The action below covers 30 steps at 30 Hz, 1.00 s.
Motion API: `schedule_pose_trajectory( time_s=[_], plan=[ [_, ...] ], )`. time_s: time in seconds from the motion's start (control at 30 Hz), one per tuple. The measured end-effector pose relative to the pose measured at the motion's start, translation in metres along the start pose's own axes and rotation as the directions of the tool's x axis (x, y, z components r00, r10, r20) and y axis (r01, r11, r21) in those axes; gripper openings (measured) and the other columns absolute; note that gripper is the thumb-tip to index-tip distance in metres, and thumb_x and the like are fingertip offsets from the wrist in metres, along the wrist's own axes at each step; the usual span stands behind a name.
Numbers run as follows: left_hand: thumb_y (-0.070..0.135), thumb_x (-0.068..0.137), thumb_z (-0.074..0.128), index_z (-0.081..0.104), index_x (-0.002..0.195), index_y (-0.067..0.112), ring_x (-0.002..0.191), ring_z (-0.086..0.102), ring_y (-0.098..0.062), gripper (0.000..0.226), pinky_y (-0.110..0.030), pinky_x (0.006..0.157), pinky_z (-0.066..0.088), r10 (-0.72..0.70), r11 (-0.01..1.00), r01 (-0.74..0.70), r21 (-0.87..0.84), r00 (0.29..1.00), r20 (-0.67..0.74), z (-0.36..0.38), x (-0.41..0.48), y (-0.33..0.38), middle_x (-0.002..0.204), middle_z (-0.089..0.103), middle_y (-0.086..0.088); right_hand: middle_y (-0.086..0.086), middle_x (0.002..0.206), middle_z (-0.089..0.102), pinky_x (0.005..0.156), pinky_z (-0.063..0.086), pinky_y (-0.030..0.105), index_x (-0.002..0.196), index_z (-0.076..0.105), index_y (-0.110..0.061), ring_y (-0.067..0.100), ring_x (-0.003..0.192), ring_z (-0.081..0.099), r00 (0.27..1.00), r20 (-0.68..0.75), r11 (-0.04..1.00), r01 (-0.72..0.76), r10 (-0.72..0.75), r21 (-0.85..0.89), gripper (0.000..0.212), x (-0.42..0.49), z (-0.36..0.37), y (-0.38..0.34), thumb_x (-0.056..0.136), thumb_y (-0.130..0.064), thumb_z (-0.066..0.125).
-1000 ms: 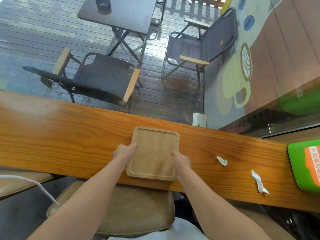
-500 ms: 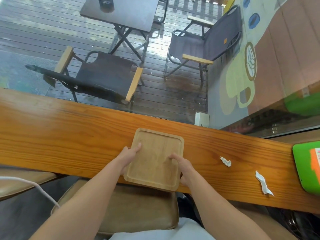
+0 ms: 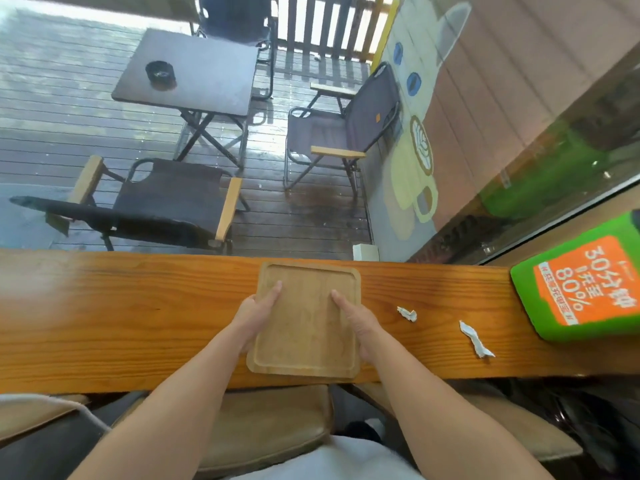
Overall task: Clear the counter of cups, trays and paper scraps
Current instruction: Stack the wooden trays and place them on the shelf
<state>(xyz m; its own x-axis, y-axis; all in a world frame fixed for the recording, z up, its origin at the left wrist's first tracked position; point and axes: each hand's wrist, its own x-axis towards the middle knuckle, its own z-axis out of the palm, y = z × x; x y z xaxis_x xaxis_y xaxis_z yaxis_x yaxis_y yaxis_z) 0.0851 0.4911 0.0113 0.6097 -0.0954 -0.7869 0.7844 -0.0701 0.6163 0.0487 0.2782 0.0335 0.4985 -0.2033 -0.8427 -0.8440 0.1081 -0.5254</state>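
Left hand [image 3: 254, 317] and right hand [image 3: 358, 322] grip the tray [image 3: 306, 327], perhaps lifting it; two scraps [image 3: 407, 313] to its right await clearing.

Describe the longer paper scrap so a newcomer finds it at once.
On the long wooden counter, two white scraps lie between the wooden tray and the green box. The longer scrap is the twisted strip nearer the box; the smaller scrap is a crumpled wad nearer the tray.
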Motion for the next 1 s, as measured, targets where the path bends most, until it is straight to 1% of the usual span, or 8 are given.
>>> schedule_pose_trajectory(
  time_s=[0.3,0.43,0.5,0.57,0.6,0.73,0.83,1.0],
  plan=[
    [0.080,0.071,0.058,0.051,0.131,0.003,0.103,0.063,-0.038,0.097,-0.051,0.095,0.051,0.085,0.977,-0.071,0.199,0.994,-0.062,0.090,-0.041,0.036,0.116,0.065,-0.016,0.012,0.148,0.046,0.111,0.036,0.057,0.151,0.032,-0.011,0.037,0.133,0.045,0.999,-0.015,0.998,0.037,-0.037,0.040,0.117,-0.048,-0.092,-0.009,0.062,-0.074,0.075],
    [0.077,0.073,0.060,0.049,0.134,0.002,0.108,0.061,-0.037,0.097,-0.049,0.097,0.048,0.164,0.934,-0.159,0.320,0.986,0.011,0.168,-0.072,0.051,0.124,0.063,-0.017,0.013,0.139,0.057,0.109,0.039,0.055,0.143,0.045,-0.011,0.036,0.128,0.052,0.992,-0.094,0.985,0.102,-0.089,0.140,0.105,-0.084,-0.165,0.009,0.063,-0.070,0.078],
    [0.076,0.073,0.060,0.048,0.134,0.001,0.111,0.059,-0.037,0.097,-0.048,0.099,0.047,0.206,0.909,-0.217,0.356,0.976,0.070,0.212,-0.086,0.050,0.127,0.061,-0.017,0.009,0.110,0.074,0.086,0.057,0.045,0.125,0.060,-0.012,0.029,0.101,0.071,0.980,-0.155,0.959,0.158,-0.123,0.234,0.077,-0.108,-0.203,0.021,0.070,-0.062,0.079],
    [0.076,0.075,0.058,0.049,0.133,0.001,0.112,0.058,-0.037,0.095,-0.047,0.100,0.046,0.234,0.875,-0.275,0.399,0.961,0.149,0.263,-0.103,0.041,0.128,0.059,-0.017,0.005,0.080,0.078,0.053,0.057,0.032,0.109,0.065,-0.013,0.023,0.069,0.075,0.959,-0.239,0.929,0.218,-0.149,0.299,0.054,-0.130,-0.248,0.043,0.076,-0.054,0.078],
    [0.077,0.076,0.056,0.050,0.133,0.001,0.112,0.058,-0.036,0.095,-0.046,0.099,0.046,0.244,0.852,-0.307,0.425,0.950,0.196,0.289,-0.112,0.032,0.128,0.059,-0.016,0.007,0.084,0.077,0.054,0.057,0.033,0.111,0.066,-0.011,0.024,0.072,0.074,0.941,-0.300,0.918,0.253,-0.159,0.307,0.054,-0.141,-0.272,0.057,0.077,-0.051,0.079],
    [0.076,0.080,0.049,0.052,0.135,0.005,0.107,0.057,-0.028,0.090,-0.037,0.094,0.045,0.321,0.744,-0.470,0.474,0.875,0.363,0.384,-0.153,-0.014,0.125,0.059,-0.010,0.019,0.119,0.068,0.096,0.052,0.050,0.129,0.057,0.002,0.036,0.107,0.066,0.852,-0.507,0.896,0.321,-0.131,0.307,0.076,-0.186,-0.351,0.118,0.078,-0.050,0.078],
    [0.075,0.080,0.050,0.046,0.139,0.009,0.112,0.056,-0.031,0.089,-0.038,0.095,0.043,0.323,0.703,-0.542,0.460,0.820,0.474,0.448,-0.176,-0.060,0.130,0.057,-0.013,0.017,0.119,0.067,0.095,0.052,0.049,0.132,0.055,-0.002,0.035,0.104,0.065,0.815,-0.577,0.883,0.300,-0.040,0.362,0.080,-0.219,-0.401,0.174,0.077,-0.057,0.076],
    [0.087,0.071,0.044,0.051,0.126,0.004,0.091,0.053,-0.028,0.100,-0.039,0.080,0.042,0.145,0.544,-0.535,0.647,0.819,0.555,0.540,-0.224,-0.143,0.104,0.055,-0.008,0.011,0.124,0.064,0.096,0.048,0.048,0.134,0.054,-0.010,0.034,0.109,0.061,0.713,-0.685,0.842,0.273,0.148,0.465,0.092,-0.264,-0.458,0.284,0.070,-0.075,0.068]
  ],
)
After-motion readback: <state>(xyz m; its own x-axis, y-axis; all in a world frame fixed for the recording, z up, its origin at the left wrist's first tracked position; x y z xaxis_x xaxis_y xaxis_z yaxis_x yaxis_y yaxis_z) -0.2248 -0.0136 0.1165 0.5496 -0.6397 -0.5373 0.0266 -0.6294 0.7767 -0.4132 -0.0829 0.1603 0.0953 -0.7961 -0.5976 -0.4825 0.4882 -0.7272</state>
